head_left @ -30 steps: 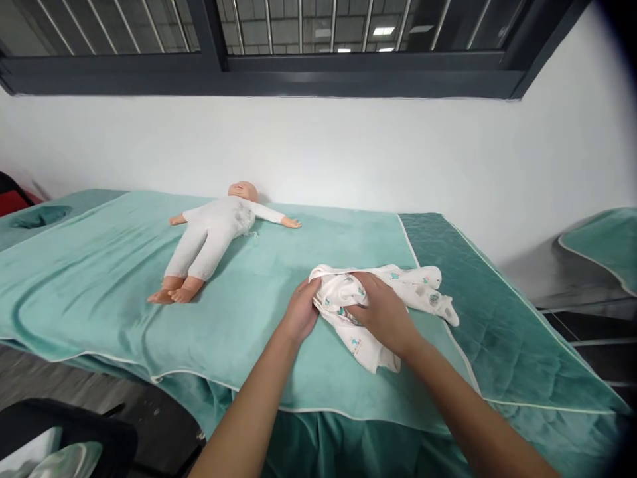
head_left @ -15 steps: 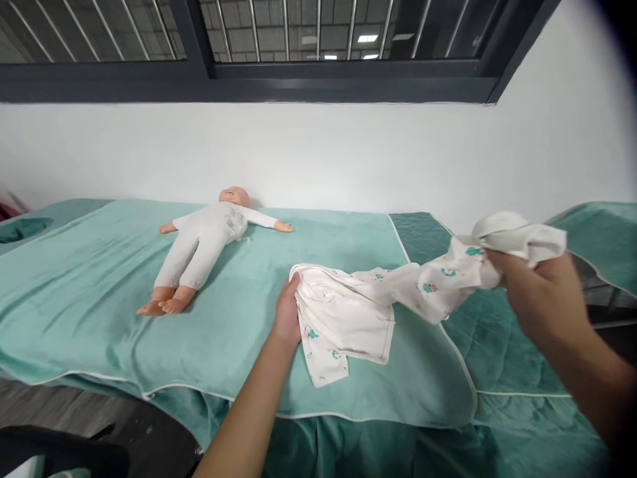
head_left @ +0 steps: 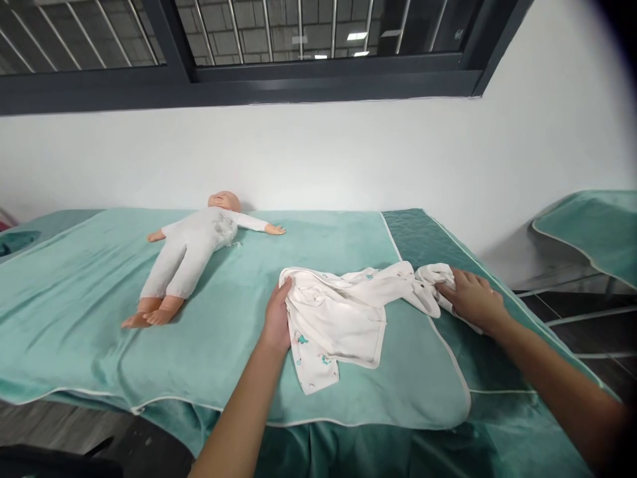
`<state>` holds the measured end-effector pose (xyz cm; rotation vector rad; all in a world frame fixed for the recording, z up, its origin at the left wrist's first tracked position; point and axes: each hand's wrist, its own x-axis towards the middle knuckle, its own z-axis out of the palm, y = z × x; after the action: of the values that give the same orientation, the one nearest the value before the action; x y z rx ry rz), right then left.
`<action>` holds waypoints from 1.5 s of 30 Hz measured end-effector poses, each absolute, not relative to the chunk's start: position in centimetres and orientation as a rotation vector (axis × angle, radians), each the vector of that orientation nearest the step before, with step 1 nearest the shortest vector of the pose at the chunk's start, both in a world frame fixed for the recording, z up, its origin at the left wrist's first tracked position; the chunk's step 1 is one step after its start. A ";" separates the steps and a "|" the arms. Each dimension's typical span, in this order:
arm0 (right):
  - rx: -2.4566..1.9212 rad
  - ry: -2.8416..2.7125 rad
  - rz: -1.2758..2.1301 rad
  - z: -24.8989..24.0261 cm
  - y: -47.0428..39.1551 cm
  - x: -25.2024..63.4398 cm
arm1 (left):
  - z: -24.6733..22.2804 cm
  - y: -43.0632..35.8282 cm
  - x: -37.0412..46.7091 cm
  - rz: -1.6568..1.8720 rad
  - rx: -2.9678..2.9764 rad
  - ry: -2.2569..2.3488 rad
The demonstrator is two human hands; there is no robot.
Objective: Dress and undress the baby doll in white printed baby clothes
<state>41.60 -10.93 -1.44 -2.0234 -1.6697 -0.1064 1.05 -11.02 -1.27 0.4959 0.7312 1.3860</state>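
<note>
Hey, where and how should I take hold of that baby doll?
Likely best around the torso, one hand from each side, below the arms. The baby doll lies on its back with arms spread wide, leaving both sides open for the grip. Perhaps avoid the grey, seemingly frayed patch on the side nearer the printed baby garment.

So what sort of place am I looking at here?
Probably a baby-care training room, though I can't be sure: a doll lies on a green-covered bed, small printed clothes are spread on it too, and what looks like a second bed stands at the right.
</note>
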 end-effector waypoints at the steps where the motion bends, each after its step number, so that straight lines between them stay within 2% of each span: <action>1: -2.049 -1.680 -0.080 -2.5 -10.9 41.5 | -1.3 -11.0 1.0 1.383 0.492 0.740; 5: -2.120 -1.732 -0.037 -3.9 -11.0 41.7 | -1.2 -10.8 1.1 1.360 0.504 0.769; 12: -2.140 -1.747 -0.187 -2.0 -12.0 40.0 | -0.5 -11.1 1.4 1.414 0.569 0.861; 15: -1.952 -1.900 -0.286 -0.1 -12.6 36.9 | 0.0 -11.1 1.6 1.384 0.614 0.937; 18: -1.584 -2.102 -0.039 2.0 -12.7 32.2 | 1.1 -10.7 1.9 1.326 0.712 0.977; 22: -1.359 -2.308 0.254 4.5 -12.2 25.9 | 5.1 -10.5 2.2 1.302 1.062 1.033; 25: -1.309 -2.497 0.283 6.9 -11.6 22.8 | 9.7 -11.5 1.7 1.290 1.522 1.088; 28: -1.367 -2.425 0.193 9.9 -11.3 21.7 | 14.0 -13.1 0.5 1.292 1.830 1.185; 33: -1.242 -2.357 0.431 14.5 -12.0 22.4 | 17.4 -15.0 -2.5 1.323 2.177 1.491; 37: -1.349 -2.248 0.251 17.0 -12.5 24.6 | 17.6 -14.7 -5.0 1.259 2.503 1.777; 40: -1.491 -2.183 0.048 18.0 -12.5 26.8 | 16.9 -13.9 -6.2 1.231 2.518 1.956; 45: -1.560 -2.116 -0.103 17.4 -12.9 29.3 | 15.1 -12.8 -6.6 1.122 2.291 1.805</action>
<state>29.27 -12.93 17.43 -1.5602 -2.1163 -0.1032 -6.59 -12.83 15.10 2.2914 1.8047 1.1216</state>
